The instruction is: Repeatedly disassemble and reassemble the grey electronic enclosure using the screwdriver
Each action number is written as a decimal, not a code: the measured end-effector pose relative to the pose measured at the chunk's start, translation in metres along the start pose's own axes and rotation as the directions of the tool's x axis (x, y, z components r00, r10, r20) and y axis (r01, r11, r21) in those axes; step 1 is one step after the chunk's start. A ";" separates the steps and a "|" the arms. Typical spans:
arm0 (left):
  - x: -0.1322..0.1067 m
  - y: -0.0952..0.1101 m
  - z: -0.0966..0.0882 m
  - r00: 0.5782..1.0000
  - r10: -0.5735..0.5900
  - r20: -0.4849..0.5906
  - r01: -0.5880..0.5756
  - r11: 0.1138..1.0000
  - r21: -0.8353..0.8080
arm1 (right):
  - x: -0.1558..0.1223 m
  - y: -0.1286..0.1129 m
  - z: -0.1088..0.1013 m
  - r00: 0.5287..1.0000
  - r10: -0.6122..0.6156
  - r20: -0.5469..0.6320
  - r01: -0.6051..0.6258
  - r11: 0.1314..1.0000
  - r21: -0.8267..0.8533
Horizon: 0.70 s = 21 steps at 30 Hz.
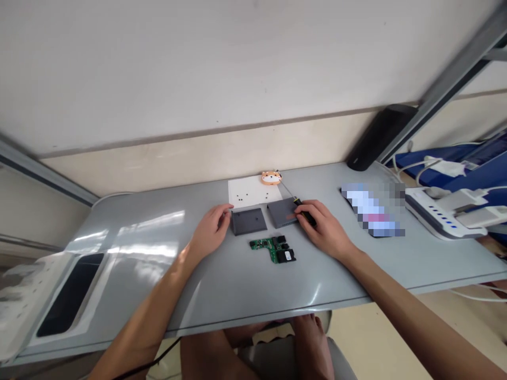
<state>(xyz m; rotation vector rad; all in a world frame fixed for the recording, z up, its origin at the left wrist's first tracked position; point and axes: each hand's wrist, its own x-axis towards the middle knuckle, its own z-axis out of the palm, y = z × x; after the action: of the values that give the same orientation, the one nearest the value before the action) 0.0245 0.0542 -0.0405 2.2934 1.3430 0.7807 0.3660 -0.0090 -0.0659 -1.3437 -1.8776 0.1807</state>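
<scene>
My left hand (210, 228) rests on the grey table (237, 285) with its fingers loosely curled, fingertips touching the left edge of a flat dark grey case half (249, 220). My right hand (322, 224) is closed around the black handle of a small screwdriver (298, 203), whose thin shaft points up and left. Its fingers lie against the second grey case half (282, 212). A green circuit board (274, 249) with black ports lies between both hands, nearer to me.
A white sheet (253, 191) with small dark screws lies behind the case halves, with an orange animal-shaped object (271, 178) at its top right. A black speaker-like bar (378, 137), a blurred object (374, 209) and a white power strip (443, 211) are at the right.
</scene>
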 end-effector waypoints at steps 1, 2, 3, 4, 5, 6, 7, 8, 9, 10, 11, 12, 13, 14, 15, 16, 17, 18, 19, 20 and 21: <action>0.000 0.001 -0.001 1.000 0.005 0.015 -0.005 1.000 0.006 | 0.000 0.000 0.000 1.000 -0.003 -0.004 0.003 1.000 -0.004; 0.000 0.002 -0.002 0.999 0.013 0.033 -0.014 1.000 0.013 | 0.000 -0.001 -0.001 1.000 -0.007 -0.010 0.006 1.000 -0.008; 0.001 0.002 -0.003 0.999 0.023 0.049 -0.024 1.000 0.019 | 0.000 -0.001 -0.001 1.000 -0.010 -0.017 0.010 1.000 -0.014; 0.001 0.002 -0.003 0.998 0.033 0.059 -0.035 0.999 0.025 | -0.001 -0.002 -0.001 1.000 -0.013 -0.023 0.012 1.000 -0.018; 0.001 0.003 -0.004 0.997 0.044 0.060 -0.046 0.998 0.030 | -0.001 -0.002 -0.002 1.000 -0.014 -0.026 0.014 1.000 -0.020; 0.001 0.003 -0.004 0.997 0.056 0.059 -0.058 0.998 0.034 | -0.001 -0.002 -0.002 1.000 -0.015 -0.028 0.015 1.000 -0.018; 0.002 0.003 -0.004 0.996 0.069 0.058 -0.071 0.997 0.039 | -0.001 -0.003 -0.002 1.000 -0.015 -0.027 0.015 1.000 -0.015; 0.002 0.003 -0.005 0.995 0.085 0.058 -0.087 0.995 0.044 | -0.001 -0.003 -0.002 1.000 -0.013 -0.025 0.013 1.000 -0.011; 0.002 0.004 -0.005 0.993 0.101 0.061 -0.104 0.993 0.049 | -0.001 -0.003 -0.002 1.000 -0.010 -0.023 0.010 1.000 -0.008; 0.002 0.004 -0.005 0.991 0.117 0.066 -0.121 0.991 0.053 | -0.001 -0.003 -0.003 1.000 -0.007 -0.022 0.006 1.000 -0.003; 0.002 0.004 -0.005 0.989 0.133 0.070 -0.137 0.989 0.057 | -0.002 -0.003 -0.003 1.000 -0.003 -0.021 0.003 1.000 0.002; 0.002 0.005 -0.006 0.987 0.145 0.071 -0.149 0.987 0.060 | -0.002 -0.003 -0.003 1.000 0.002 -0.021 -0.002 1.000 0.007; 0.002 0.005 -0.006 0.986 0.153 0.069 -0.157 0.986 0.064 | -0.002 -0.003 -0.004 1.000 0.009 -0.021 -0.009 1.000 0.013; 0.002 0.006 -0.006 0.985 0.158 0.066 -0.162 0.984 0.068 | -0.001 -0.003 -0.004 1.000 0.015 -0.020 -0.015 1.000 0.018; 0.002 0.006 -0.006 0.985 0.163 0.064 -0.167 0.983 0.073 | -0.001 -0.004 -0.005 1.000 0.021 -0.020 -0.020 1.000 0.021; 0.002 0.006 -0.006 0.984 0.166 0.063 -0.171 0.982 0.079 | -0.001 -0.004 -0.005 0.999 0.027 -0.018 -0.027 0.999 0.025; 0.001 0.005 -0.006 0.983 0.170 0.064 -0.175 0.981 0.086 | -0.001 -0.005 -0.006 0.999 0.034 -0.013 -0.034 0.999 0.029; 0.001 0.005 -0.006 0.982 0.175 0.066 -0.181 0.979 0.093 | -0.001 -0.005 -0.006 0.999 0.044 -0.006 -0.044 0.998 0.035; 0.001 0.004 -0.006 0.981 0.183 0.068 -0.189 0.977 0.099 | -0.001 -0.006 -0.007 0.999 0.053 0.001 -0.053 0.998 0.041; 0.000 0.004 -0.006 0.979 0.191 0.069 -0.197 0.975 0.106 | -0.001 -0.006 -0.007 0.998 0.061 0.007 -0.061 0.997 0.045; 0.000 0.003 -0.006 0.977 0.199 0.071 -0.206 0.972 0.112 | -0.001 -0.006 -0.007 0.998 0.066 0.010 -0.066 0.997 0.048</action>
<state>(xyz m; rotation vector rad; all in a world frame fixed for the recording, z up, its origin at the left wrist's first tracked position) 0.0230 0.0528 -0.0345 2.5574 1.1711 0.7053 0.3663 -0.0151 -0.0587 -1.3750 -1.8256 0.2642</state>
